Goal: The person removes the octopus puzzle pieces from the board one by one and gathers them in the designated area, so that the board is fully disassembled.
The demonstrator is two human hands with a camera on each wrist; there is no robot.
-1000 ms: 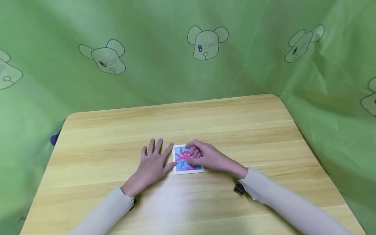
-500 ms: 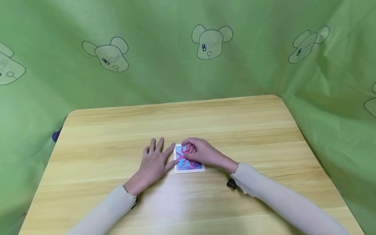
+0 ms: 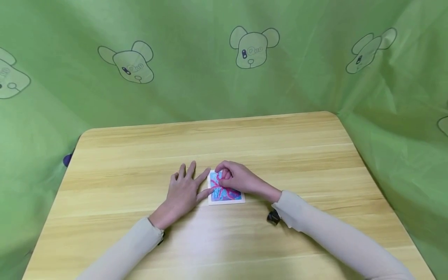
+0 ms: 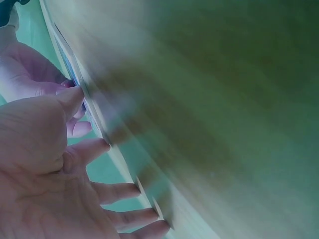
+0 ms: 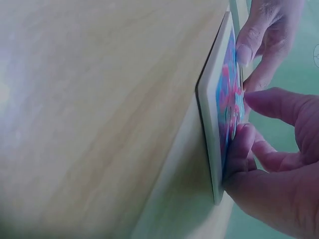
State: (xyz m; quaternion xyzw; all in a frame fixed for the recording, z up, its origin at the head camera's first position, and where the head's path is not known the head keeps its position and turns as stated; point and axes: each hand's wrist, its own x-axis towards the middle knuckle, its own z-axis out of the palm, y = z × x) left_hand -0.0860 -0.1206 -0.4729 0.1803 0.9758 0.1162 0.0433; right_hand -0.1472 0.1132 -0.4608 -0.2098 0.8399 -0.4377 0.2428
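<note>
A small flat square board (image 3: 225, 202) with a white border lies on the table in the head view. Its blue and purple picture (image 5: 227, 92) bears pink octopus arms. My left hand (image 3: 182, 191) rests at its left side with fingers spread; the thumb touches the board's left edge. My right hand (image 3: 239, 179) is over the upper right of the picture. Thumb and index finger reach down to it with tips apart, the other fingers curled. In the right wrist view, curled fingers (image 5: 242, 144) touch the board's face. Whether they hold a piece of it is hidden.
The wooden table (image 3: 140, 151) has rounded far corners. A green curtain (image 3: 196, 77) printed with bear heads hangs behind it and along both sides. A dark purple object (image 3: 67, 160) shows beyond the left edge.
My right hand has moved slightly left and away from me over the picture, covering the octopus's head. My left hand stays beside the board. The head view has shifted slightly.
</note>
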